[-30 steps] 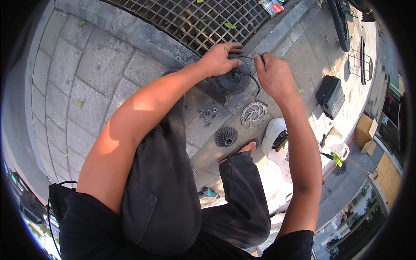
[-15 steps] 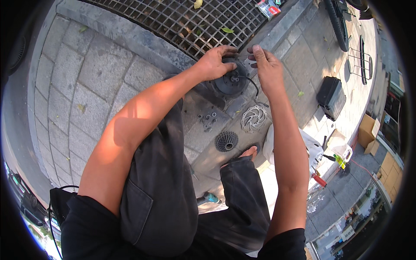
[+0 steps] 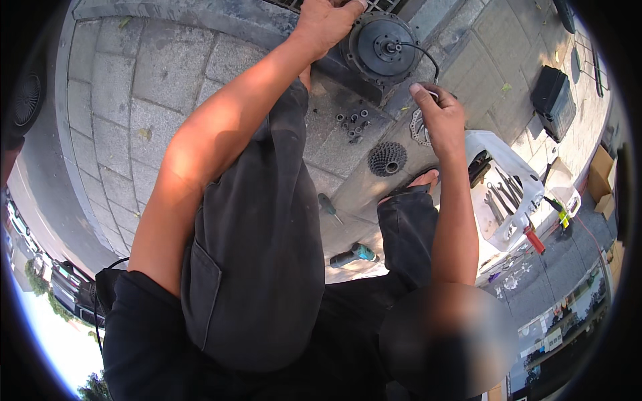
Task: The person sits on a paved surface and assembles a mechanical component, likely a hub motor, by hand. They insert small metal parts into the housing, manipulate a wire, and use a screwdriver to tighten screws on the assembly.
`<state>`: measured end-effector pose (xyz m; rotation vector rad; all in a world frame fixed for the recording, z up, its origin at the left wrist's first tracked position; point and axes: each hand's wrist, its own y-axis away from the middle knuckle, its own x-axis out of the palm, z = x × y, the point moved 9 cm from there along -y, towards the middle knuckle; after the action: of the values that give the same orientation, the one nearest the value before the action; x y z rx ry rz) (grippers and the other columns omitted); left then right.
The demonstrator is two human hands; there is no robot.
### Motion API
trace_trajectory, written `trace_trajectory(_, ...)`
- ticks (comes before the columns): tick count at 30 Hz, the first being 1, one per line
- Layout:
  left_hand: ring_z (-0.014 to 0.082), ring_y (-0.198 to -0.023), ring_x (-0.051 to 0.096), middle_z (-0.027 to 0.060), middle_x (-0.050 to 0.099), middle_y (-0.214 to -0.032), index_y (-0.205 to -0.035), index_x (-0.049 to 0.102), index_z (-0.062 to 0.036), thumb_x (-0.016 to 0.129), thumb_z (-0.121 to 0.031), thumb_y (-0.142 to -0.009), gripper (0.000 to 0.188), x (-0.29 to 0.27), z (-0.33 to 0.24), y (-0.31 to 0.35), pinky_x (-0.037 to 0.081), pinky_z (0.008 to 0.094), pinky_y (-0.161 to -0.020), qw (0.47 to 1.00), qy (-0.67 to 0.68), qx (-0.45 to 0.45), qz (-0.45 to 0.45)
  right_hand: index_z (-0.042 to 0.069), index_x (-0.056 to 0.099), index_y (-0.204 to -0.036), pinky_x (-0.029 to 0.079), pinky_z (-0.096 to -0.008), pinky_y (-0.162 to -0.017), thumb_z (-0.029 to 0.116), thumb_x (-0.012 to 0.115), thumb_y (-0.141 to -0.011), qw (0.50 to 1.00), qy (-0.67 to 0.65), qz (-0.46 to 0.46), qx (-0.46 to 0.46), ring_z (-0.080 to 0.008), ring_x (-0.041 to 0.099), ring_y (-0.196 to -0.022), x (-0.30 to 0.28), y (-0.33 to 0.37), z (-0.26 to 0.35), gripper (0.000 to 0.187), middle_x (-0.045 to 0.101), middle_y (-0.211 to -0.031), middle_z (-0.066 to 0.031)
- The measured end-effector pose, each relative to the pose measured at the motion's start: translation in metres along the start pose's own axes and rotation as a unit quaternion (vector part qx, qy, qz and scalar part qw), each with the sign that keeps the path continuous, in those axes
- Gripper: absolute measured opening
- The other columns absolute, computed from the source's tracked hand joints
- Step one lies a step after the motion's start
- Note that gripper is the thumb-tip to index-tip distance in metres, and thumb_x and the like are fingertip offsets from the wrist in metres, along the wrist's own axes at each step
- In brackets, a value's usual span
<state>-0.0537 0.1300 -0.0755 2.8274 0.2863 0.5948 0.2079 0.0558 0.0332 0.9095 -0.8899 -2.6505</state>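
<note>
A round black hub motor point(image 3: 381, 50) with a cable out of its axle rests against the stone kerb. My left hand point(image 3: 328, 27) is just beyond its left edge, fingers pinched together at the picture's top; what they hold, if anything, I cannot make out. My right hand point(image 3: 440, 120) is nearer me, over the brake disc point(image 3: 418, 128), which it partly covers. Its thumb and fingers pinch a thin, pale, curved piece. Beside them on the paving lie a black cassette of sprockets point(image 3: 386, 159) and several small nuts and washers point(image 3: 353, 125).
A screwdriver point(image 3: 329, 206) and a teal power drill point(image 3: 361, 252) lie between my legs. To the right stand an open white case point(image 3: 491, 230) with wrenches, a black box point(image 3: 554, 100) and a cardboard box point(image 3: 602, 175). A metal grate point(image 3: 394, 5) borders the kerb.
My hands have parted. The right has come back from the hub motor toward me; the left has shifted off its top to the far left side. The view has tilted nearer my body.
</note>
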Motion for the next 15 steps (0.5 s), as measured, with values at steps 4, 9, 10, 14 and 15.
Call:
trace_trajectory(4, 0.0141, -0.103, 0.07, 0.009, 0.074, -0.118, -0.137, 0.059, 0.0034, 0.063, -0.001, -0.101, 0.037, -0.003, -0.009, 0.021, 0.057, 0.0267, -0.09, 0.997, 0.024, 0.029, -0.064, 0.006, 0.079, -0.115, 0.056, -0.0451, -0.09, 0.031, 0.069, -0.094, 0.981, 0.177, 0.071, 0.037, -0.0404, 0.074, -0.1, 0.056, 0.027, -0.112, 0.034, 0.076, -0.105, -0.024)
trace_trajectory(9, 0.0141, -0.105, 0.069, 0.009, 0.074, -0.117, -0.134, 0.06, 0.003, 0.062, 0.0, -0.102, 0.033, -0.002, -0.017, 0.037, 0.055, 0.0261, -0.093, 0.996, -0.012, 0.05, -0.072, 0.01, 0.077, -0.119, 0.055, -0.0486, -0.094, 0.03, 0.067, -0.092, 0.976, 0.208, 0.007, 0.059, -0.0435, 0.07, -0.109, 0.088, 0.053, -0.156, 0.035, 0.074, -0.117, -0.0234)
trace_trajectory(10, 0.0141, -0.106, 0.069, 0.0091, 0.074, -0.118, -0.134, 0.061, 0.0029, 0.062, 0.0, -0.101, 0.032, -0.006, -0.017, 0.037, 0.055, 0.026, -0.093, 0.996, -0.013, 0.062, -0.069, 0.011, 0.076, -0.121, 0.055, -0.0487, -0.095, 0.03, 0.067, -0.092, 0.976, 0.205, 0.003, 0.071, -0.0429, 0.07, -0.109, 0.093, 0.058, -0.158, 0.035, 0.074, -0.118, -0.0231)
trace_trajectory(14, 0.0144, -0.107, 0.069, 0.0089, 0.073, -0.118, -0.133, 0.061, 0.0029, 0.063, 0.0, -0.1, 0.033, -0.011, -0.018, 0.039, 0.055, 0.0268, -0.094, 0.993, -0.035, 0.085, -0.076, 0.01, 0.07, -0.122, 0.057, -0.0498, -0.09, 0.025, 0.07, -0.091, 0.969, 0.244, 0.002, -0.024, -0.0421, 0.071, -0.104, 0.121, 0.075, -0.157, 0.035, 0.074, -0.114, -0.0197)
trace_trajectory(15, 0.0147, -0.107, 0.069, 0.0093, 0.073, -0.118, -0.133, 0.061, 0.0032, 0.063, 0.0, -0.1, 0.033, -0.012, -0.018, 0.039, 0.055, 0.0276, -0.094, 0.993, -0.031, 0.089, -0.072, 0.008, 0.069, -0.116, 0.057, -0.0504, -0.088, 0.025, 0.071, -0.09, 0.966, 0.253, -0.005, -0.046, -0.0409, 0.072, -0.101, 0.125, 0.078, -0.153, 0.031, 0.073, -0.111, -0.0181)
